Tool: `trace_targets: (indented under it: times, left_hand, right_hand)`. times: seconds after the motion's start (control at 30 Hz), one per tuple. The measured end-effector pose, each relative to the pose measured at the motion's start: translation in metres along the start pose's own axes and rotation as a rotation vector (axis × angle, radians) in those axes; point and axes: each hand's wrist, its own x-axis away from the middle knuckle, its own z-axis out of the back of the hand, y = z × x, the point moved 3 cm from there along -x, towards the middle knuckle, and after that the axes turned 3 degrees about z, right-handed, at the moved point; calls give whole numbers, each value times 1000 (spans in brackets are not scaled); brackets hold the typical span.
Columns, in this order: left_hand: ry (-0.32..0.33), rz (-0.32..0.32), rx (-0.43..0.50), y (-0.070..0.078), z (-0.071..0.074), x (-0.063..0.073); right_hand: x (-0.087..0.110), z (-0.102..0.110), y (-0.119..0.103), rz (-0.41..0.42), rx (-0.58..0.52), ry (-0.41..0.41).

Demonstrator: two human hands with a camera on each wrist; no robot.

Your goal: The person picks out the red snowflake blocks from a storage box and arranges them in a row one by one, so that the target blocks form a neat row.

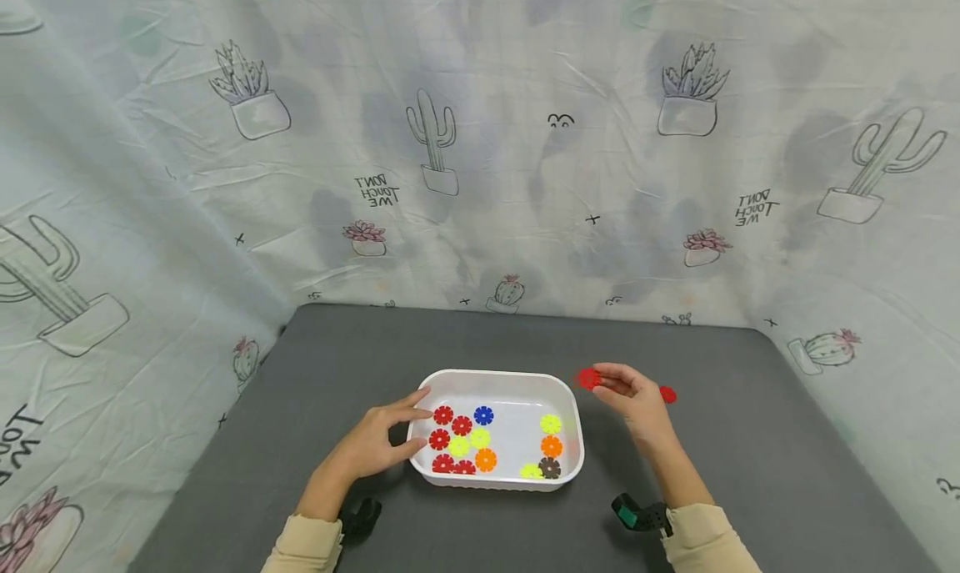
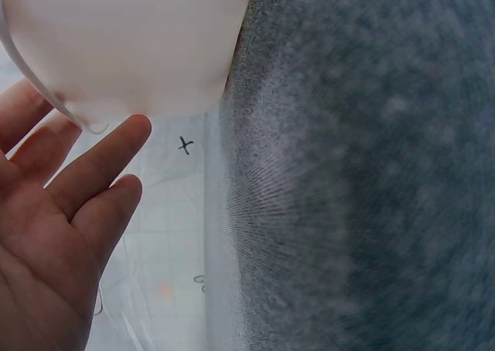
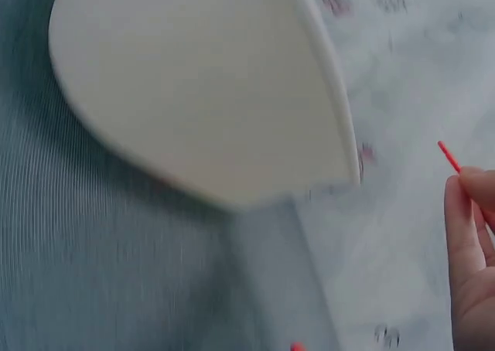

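A white tray [image 1: 495, 483] holds several small notched plastic discs, the interlocking snowflake kind: red discs [image 1: 439, 439] on its left, a blue disc [image 1: 483, 415], yellow and orange discs, and a brown disc [image 1: 550, 468] at its right front. My left hand [image 1: 378, 435] rests at the tray's left rim. Its thumb and a finger reach over the rim, while other fingers extend nearly straight by the outer wall [image 2: 139, 49]. Above the table, right of the tray, my right hand [image 1: 633, 402] pinches a red disc [image 1: 588, 379] between thumb and fingertips; in the right wrist view this disc [image 3: 448, 157] appears edge-on.
Another red disc [image 1: 668, 394] lies just right of my right hand, partly hidden by it. The grey tabletop [image 1: 360, 339] runs back to a pale curtain [image 1: 510, 164] printed with cacti. A dark band with a camera is strapped to each wrist.
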Motion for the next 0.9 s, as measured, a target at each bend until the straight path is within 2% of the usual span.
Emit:
trace_targets:
  times: [0.1, 0.2, 0.43, 0.57, 0.77, 0.9]
  left_hand:
    - [-3, 2, 1, 0, 0, -1]
    - [-6, 9, -2, 0, 0, -1]
    - [-11, 10, -3, 0, 0, -1]
    - [-7, 6, -7, -1, 0, 0]
    - [-12, 11, -1, 0, -1, 0]
    - [-15, 17, 1, 0, -1, 0]
  right_hand:
    - [1, 18, 8, 21, -35, 49]
    - [1, 37, 17, 6, -65, 98]
    - [4, 83, 39, -105, -47, 245]
    - [3, 105, 50, -167, -83, 337]
    - [5, 125, 61, -251, -66, 447]
    - [6, 132, 68, -304, 35, 476]
